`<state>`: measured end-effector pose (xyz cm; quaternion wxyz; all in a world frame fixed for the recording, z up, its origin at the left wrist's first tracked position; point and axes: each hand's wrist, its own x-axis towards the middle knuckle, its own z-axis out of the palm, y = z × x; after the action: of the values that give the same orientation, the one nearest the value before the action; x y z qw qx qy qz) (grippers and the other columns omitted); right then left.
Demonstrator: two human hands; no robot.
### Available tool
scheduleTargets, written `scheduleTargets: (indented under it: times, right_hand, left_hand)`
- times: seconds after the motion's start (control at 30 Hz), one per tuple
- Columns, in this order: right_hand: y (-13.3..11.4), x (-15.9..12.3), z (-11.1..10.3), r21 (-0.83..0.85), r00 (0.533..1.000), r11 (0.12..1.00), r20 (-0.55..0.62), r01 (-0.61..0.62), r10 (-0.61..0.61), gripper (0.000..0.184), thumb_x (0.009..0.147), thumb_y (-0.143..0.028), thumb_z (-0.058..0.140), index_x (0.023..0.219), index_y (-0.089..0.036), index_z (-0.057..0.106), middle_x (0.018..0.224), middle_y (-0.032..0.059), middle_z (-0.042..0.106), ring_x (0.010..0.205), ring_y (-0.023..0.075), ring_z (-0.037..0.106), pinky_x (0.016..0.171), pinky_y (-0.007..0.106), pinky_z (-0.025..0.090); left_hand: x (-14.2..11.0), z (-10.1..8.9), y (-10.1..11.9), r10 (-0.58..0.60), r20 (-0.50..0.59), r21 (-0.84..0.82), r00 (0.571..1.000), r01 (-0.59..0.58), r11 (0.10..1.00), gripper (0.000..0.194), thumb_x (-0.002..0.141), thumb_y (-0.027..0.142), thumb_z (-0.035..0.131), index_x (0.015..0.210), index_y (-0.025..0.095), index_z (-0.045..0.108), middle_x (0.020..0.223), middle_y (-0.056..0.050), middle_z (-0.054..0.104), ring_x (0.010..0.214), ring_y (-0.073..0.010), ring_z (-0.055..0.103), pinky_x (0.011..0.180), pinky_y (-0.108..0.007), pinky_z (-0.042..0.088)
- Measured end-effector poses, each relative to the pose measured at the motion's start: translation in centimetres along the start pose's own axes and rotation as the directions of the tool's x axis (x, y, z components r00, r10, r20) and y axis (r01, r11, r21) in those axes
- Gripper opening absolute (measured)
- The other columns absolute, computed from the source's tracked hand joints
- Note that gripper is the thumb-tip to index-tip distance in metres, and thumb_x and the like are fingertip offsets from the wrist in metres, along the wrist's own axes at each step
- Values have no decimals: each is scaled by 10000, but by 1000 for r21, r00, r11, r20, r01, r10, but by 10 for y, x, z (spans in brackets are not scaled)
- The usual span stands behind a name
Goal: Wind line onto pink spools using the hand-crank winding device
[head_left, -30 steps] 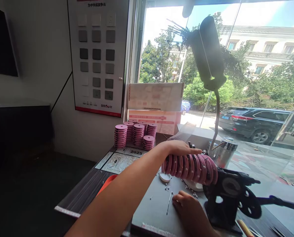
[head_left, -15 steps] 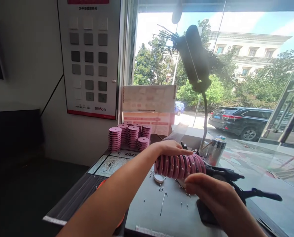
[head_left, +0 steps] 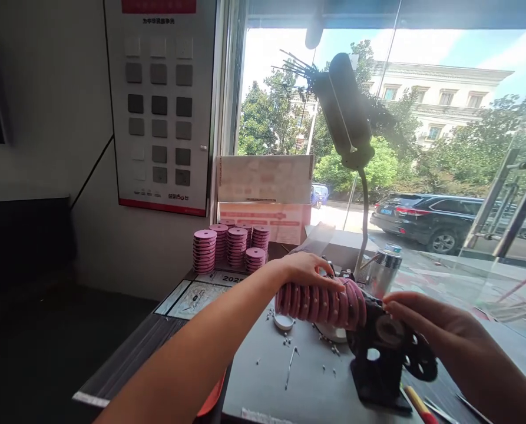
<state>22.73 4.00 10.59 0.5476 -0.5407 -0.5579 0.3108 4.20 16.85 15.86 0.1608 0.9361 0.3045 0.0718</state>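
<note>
Pink spools [head_left: 320, 305] on our black geared machine [head_left: 376, 377], left hand [head_left: 307, 270] atop them, right hand [head_left: 443, 321] at its frame, neither grip discernible to us

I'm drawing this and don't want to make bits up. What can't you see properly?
All in the head view:
- Part of the black machine: behind the right hand.
- Some of the pink discs: covered by the left hand.
- Most of the orange thing: behind the left arm.
- The yellow-handled tool's end: cut off by the bottom edge.
- Wall panel's bottom-left print: too small.
</note>
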Motion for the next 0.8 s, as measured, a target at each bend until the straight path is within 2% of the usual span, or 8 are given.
scheduleTargets:
  times: [0.13, 0.27, 0.37, 0.53, 0.6, 0.67, 0.8]
  right_hand:
    - [10, 0, -5, 48, 998, 999, 66, -23, 20, 274, 649, -450, 649, 782, -210, 636, 717, 5, 634, 654, 156, 555, 577, 211, 434]
    - [5, 1, 8, 108, 995, 994, 105, -6, -6, 260, 648, -432, 651, 763, -200, 634, 670, -3, 606, 599, 146, 528, 526, 213, 414]
    - [-11, 1, 23, 89, 982, 989, 142, 116, -127, 234, 664, -408, 632, 725, -182, 632, 656, 1, 586, 591, 137, 502, 531, 215, 404]
    - [-37, 4, 68, 37, 907, 951, 291, 307, -304, 161, 721, -311, 543, 697, -167, 611, 629, -1, 557, 582, 136, 482, 529, 230, 393]
    - [-38, 8, 87, 25, 879, 932, 324, 362, -350, 153, 727, -276, 509, 695, -164, 608, 652, 12, 565, 610, 151, 494, 539, 246, 397]
    - [-35, 12, 101, -57, 858, 899, 329, 435, -395, 155, 731, -248, 486, 673, -171, 608, 672, 23, 566, 653, 170, 496, 581, 277, 394]
    - [-26, 16, 111, -275, 825, 792, 345, 544, -447, 180, 742, -222, 455, 643, -189, 601, 693, 26, 559, 707, 195, 471, 650, 336, 355]
  left_hand:
    - [6, -2, -3, 29, -18, -42, 999, -29, 999, 513, 625, 633, 500, 929, 235, 611, 757, 12, 540, 703, -135, 512, 594, -225, 395]
    - [12, -3, -8, -6, 44, -78, 999, 9, 997, 453, 687, 584, 470, 904, 215, 620, 746, 17, 568, 717, -122, 517, 613, -211, 398]
    - [15, -3, -12, -28, 83, -96, 996, 36, 995, 444, 708, 573, 448, 887, 205, 619, 760, 18, 580, 745, -129, 519, 652, -226, 406]
    - [19, 1, -18, -15, 115, -135, 993, 31, 990, 426, 729, 548, 440, 898, 193, 606, 821, 16, 593, 821, -145, 518, 737, -250, 410]
    - [20, 2, -18, -11, 139, -165, 990, 34, 986, 406, 744, 523, 441, 900, 183, 601, 830, 15, 597, 820, -138, 522, 743, -241, 414]
    - [20, 3, -18, -6, 161, -197, 987, 39, 980, 375, 763, 487, 441, 895, 172, 597, 833, 18, 597, 813, -122, 523, 743, -219, 414]
    - [20, 5, -18, -16, 179, -224, 984, 56, 973, 363, 764, 477, 452, 876, 164, 595, 816, 23, 583, 817, -117, 508, 759, -211, 406]
